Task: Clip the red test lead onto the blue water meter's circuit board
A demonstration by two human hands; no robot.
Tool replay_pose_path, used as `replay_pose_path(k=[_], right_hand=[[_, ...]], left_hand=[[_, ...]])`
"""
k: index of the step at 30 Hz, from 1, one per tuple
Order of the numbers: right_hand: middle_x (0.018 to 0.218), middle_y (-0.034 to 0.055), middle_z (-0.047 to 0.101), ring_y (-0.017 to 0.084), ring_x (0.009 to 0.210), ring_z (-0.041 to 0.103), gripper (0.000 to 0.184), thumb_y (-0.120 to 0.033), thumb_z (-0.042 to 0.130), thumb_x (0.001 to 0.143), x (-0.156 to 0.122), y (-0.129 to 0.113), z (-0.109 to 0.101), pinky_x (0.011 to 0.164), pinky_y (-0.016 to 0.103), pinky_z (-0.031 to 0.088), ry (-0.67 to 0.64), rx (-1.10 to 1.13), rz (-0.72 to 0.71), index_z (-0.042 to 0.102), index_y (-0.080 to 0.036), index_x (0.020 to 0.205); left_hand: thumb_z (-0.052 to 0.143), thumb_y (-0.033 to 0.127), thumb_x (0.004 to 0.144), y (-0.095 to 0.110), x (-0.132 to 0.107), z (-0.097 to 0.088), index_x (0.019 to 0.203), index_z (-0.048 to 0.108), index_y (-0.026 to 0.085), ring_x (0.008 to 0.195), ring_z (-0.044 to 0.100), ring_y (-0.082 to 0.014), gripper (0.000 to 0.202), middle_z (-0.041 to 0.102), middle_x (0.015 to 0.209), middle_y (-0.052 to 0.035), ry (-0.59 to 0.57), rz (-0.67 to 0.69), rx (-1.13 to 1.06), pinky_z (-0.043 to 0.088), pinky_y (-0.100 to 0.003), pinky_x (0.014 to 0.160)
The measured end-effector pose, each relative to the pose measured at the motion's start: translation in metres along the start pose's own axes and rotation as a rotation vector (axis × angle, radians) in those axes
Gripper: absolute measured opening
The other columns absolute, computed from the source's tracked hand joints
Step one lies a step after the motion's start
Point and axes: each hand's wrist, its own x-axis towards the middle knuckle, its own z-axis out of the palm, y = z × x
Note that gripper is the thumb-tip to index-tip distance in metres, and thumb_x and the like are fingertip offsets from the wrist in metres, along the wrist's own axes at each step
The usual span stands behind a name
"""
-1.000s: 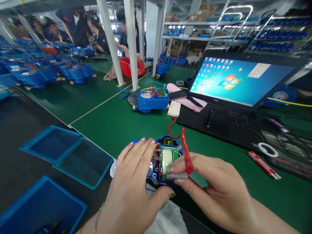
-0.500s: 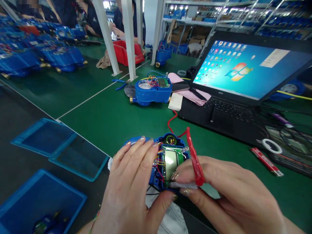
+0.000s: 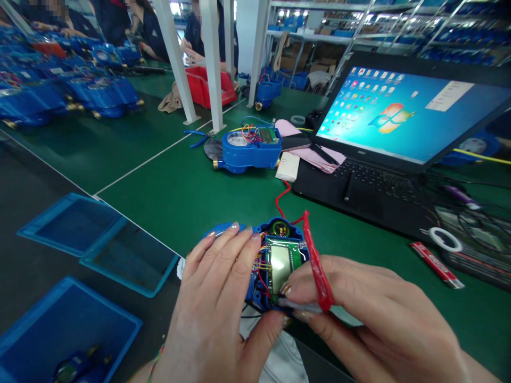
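Note:
An open blue meter with a green circuit board, a small grey display and coloured wires lies at the near edge of the green table. My left hand wraps round its left side, fingers over the top and thumb underneath. My right hand pinches a red clip with a grey metal jaw against the board's lower right edge. A red wire runs from the clip toward the laptop.
An open laptop stands at the right, with pink papers, a tape roll and a red pen around it. A second blue meter lies mid-table. Blue trays lie at the left. People work behind white posts.
Over the last second the view dropped and moved closer. My right hand brought the red clip down onto the board's lower right edge. My left hand has kept its hold on the meter.

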Motion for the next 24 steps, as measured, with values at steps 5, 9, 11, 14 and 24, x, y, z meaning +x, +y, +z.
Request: replay_pose_path(k=[5,9,11,14,24], right_hand=[[0.085,0.0059,0.068,0.016,0.078,0.066,0.026,-0.002,0.058,0.082,-0.0013,-0.0002,0.0001,0.069,0.025,0.058,-0.018,-0.015,-0.009,0.058,-0.017,0.103],[0.084,0.0057,0.067,0.015,0.077,0.065,0.025,-0.002,0.057,0.083,-0.0002,0.0008,0.0006,0.069,0.024,0.057,-0.027,-0.011,-0.016,0.058,-0.017,0.103],[0.084,0.0060,0.067,0.015,0.075,0.065,0.023,-0.003,0.057,0.083,0.0009,0.0008,0.0001,0.067,0.023,0.056,-0.026,-0.019,-0.026,0.059,-0.016,0.101],[0.084,0.0062,0.068,0.015,0.073,0.064,0.021,-0.004,0.057,0.082,0.0014,-0.0007,-0.0007,0.065,0.023,0.055,-0.038,-0.048,-0.026,0.060,-0.015,0.100],[0.075,0.0048,0.061,0.015,0.069,0.058,0.010,-0.007,0.050,0.090,-0.0002,0.0002,0.0082,0.061,0.024,0.047,-0.017,-0.050,-0.003,0.058,-0.013,0.089]], left_hand=[[0.055,0.035,0.084,-0.0011,-0.0002,0.0005,0.130,0.043,0.007,0.131,0.037,-0.0230,0.055,0.049,0.136,-0.0109,0.012,0.009,-0.002,0.023,-0.038,0.113],[0.055,0.036,0.084,-0.0020,0.0005,0.0006,0.129,0.044,0.007,0.131,0.037,-0.0232,0.055,0.049,0.136,-0.0110,0.007,0.010,-0.001,0.023,-0.038,0.113],[0.055,0.036,0.084,-0.0018,0.0012,0.0004,0.129,0.044,0.007,0.131,0.037,-0.0231,0.055,0.049,0.136,-0.0109,0.006,0.012,-0.003,0.023,-0.038,0.113],[0.055,0.033,0.084,-0.0006,0.0024,0.0001,0.129,0.044,0.007,0.131,0.038,-0.0225,0.053,0.049,0.136,-0.0105,0.012,0.009,-0.005,0.023,-0.037,0.113],[0.054,0.035,0.085,-0.0022,0.0011,0.0030,0.127,0.047,0.007,0.129,0.040,-0.0240,0.051,0.051,0.134,-0.0113,0.039,0.049,0.047,0.027,-0.039,0.110]])
